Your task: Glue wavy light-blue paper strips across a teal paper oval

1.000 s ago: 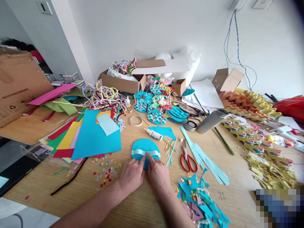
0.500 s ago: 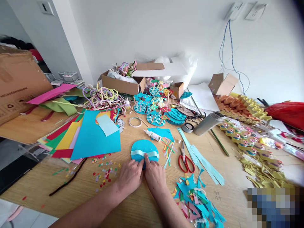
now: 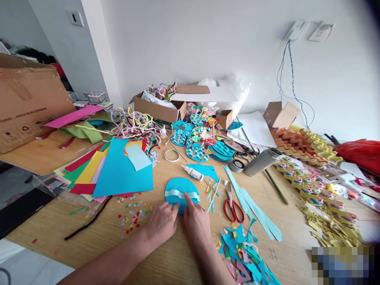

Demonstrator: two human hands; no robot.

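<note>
A blue paper disc (image 3: 180,187) with a pale wavy strip (image 3: 181,194) across it lies on the wooden table (image 3: 178,257) in front of me. My left hand (image 3: 162,222) rests at the disc's near left edge, fingers stretched forward and lying flat on it. My right hand (image 3: 196,221) lies beside it, index finger pressing the wavy strip near the middle. Neither hand holds anything. A small glue bottle (image 3: 192,173) lies just beyond the disc.
Red-handled scissors (image 3: 233,208) and pale blue strips (image 3: 252,206) lie to the right. Paper scraps (image 3: 246,257) pile at near right. Coloured sheets (image 3: 115,168) spread at left, confetti (image 3: 133,213) below them. Finished blue discs (image 3: 198,142), cardboard boxes (image 3: 160,109) and a steel flask (image 3: 263,161) stand behind.
The view has shifted slightly. My left fingertips have slid a little left along the disc's edge, and my right index finger still presses the wavy strip.
</note>
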